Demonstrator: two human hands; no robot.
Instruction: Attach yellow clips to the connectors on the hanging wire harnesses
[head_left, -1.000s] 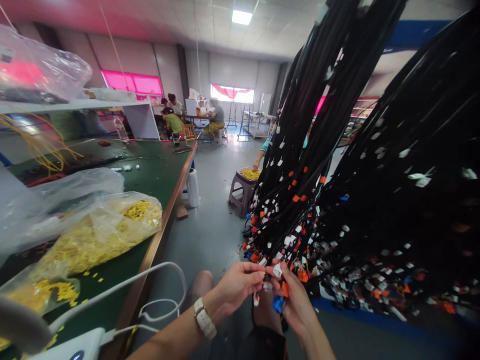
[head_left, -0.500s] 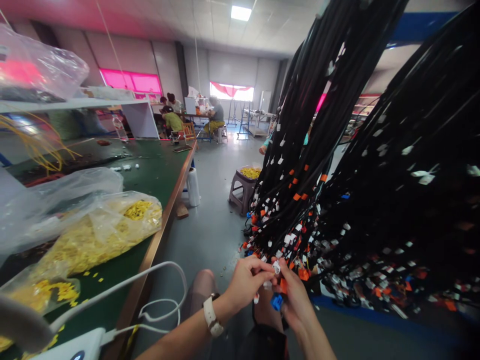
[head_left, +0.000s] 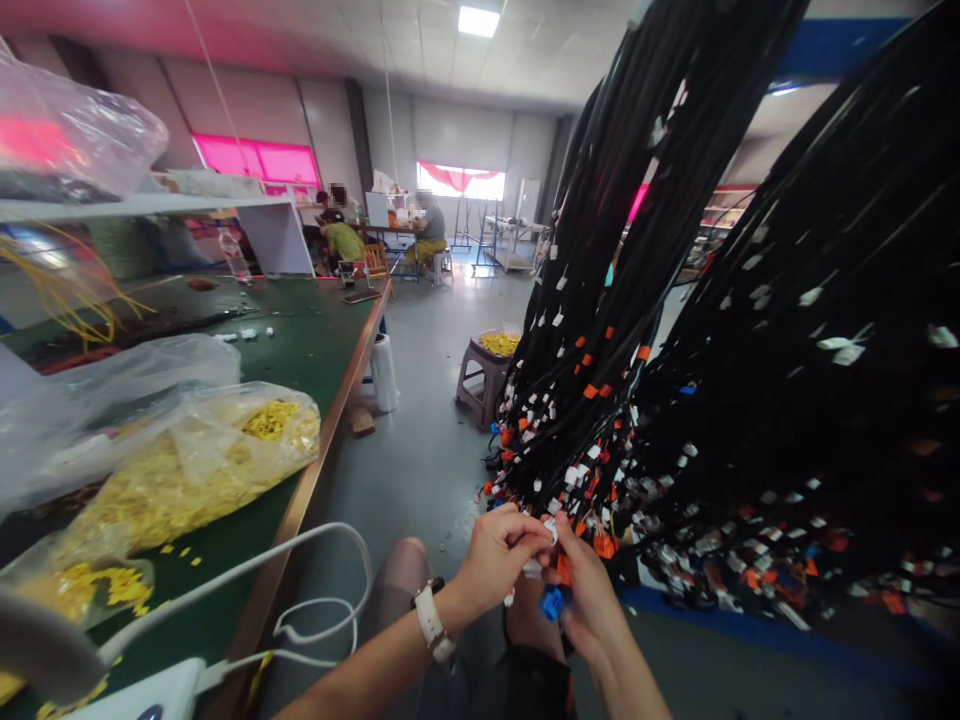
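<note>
Both hands meet low in front of me, at the lower ends of a hanging bundle of black cables [head_left: 592, 230]. My right hand [head_left: 589, 590] is closed around a white connector [head_left: 552, 530], its thumb along the side. Pinched fingers of my left hand [head_left: 501, 555] press at the left side of that connector; whether they hold a small part is hidden. Below them, an orange connector [head_left: 563, 570] and a blue connector [head_left: 551, 603] hang against the right palm. Many white and orange connectors [head_left: 604, 546] crowd the cable ends just behind.
A green-topped table [head_left: 300, 330] with a wooden edge stands left, bearing a clear bag of yellow parts [head_left: 202, 470] and a white cable [head_left: 330, 530]. A grey stool [head_left: 480, 385] holds more yellow pieces. Another cable bundle [head_left: 810, 400] hangs right. People [head_left: 341, 240] sit far back.
My left hand has turned slightly, its fingers now covering more of the white connector. The right hand keeps its hold almost unmoved, and the view has shifted a little.
</note>
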